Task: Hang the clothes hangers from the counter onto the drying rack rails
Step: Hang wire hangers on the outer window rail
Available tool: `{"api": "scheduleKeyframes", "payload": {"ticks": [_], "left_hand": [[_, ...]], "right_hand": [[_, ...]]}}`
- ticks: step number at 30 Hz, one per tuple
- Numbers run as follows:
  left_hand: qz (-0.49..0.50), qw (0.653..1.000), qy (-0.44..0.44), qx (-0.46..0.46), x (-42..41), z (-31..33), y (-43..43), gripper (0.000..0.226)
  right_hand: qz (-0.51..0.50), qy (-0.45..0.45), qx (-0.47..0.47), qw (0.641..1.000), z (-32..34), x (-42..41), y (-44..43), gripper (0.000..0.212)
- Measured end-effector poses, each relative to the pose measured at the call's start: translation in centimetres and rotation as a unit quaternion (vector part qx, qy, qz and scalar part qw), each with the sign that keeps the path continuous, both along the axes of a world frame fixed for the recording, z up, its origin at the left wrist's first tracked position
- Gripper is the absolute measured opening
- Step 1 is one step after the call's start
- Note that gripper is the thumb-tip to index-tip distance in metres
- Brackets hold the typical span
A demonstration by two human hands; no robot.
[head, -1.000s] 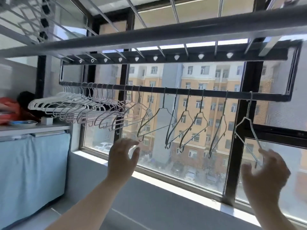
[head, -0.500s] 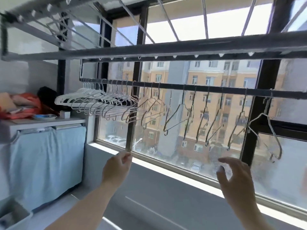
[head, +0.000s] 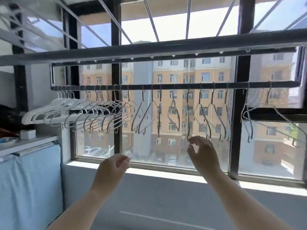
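Beyond the window [head: 96, 146] stands an apartment block [head: 214, 75]. Across mid-frame the drying rack rail [head: 166, 86] runs left to right, with hangers [head: 74, 112] crowded at its left and spaced out toward the right; the table [head: 29, 144] sits at the left edge. One wire hanger [head: 188, 113] hangs edge-on, its lower tip just above the right hand [head: 204, 155]. That hand is the nearer one and half open, forefinger at the tip, thumb apart, gripping nothing. Lower left, the left hand [head: 111, 170] is curled in, apparently empty.
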State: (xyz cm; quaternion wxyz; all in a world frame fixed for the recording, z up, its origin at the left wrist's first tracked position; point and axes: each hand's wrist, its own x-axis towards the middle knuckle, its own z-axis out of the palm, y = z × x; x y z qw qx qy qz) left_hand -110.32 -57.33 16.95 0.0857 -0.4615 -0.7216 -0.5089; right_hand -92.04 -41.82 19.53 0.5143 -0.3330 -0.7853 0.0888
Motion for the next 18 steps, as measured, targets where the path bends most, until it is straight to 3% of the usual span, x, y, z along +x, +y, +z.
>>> {"api": "scheduleKeyframes", "payload": {"ticks": [3, 7, 11, 18], "left_hand": [[-0.029, 1.0, 0.005, 0.011, -0.5, 0.6, 1.4, 0.031], [-0.054, 0.998, 0.017, 0.014, 0.1, 1.4, 4.0, 0.011], [-0.083, 0.994, 0.057, 0.048, 1.5, 3.0, 8.7, 0.019], [-0.063, 0.991, 0.054, 0.103, 5.4, 4.1, 17.0, 0.044]], "right_hand": [[-0.02, -0.009, 0.001, 1.0, 1.7, -0.2, 0.9, 0.024], [-0.037, -0.028, 0.027, 0.999, 4.1, -0.6, 2.4, 0.025], [-0.042, -0.039, 0.048, 0.997, 7.0, -0.8, 5.2, 0.025], [-0.013, -0.102, 0.047, 0.994, 13.4, -2.0, 10.6, 0.028]]}}
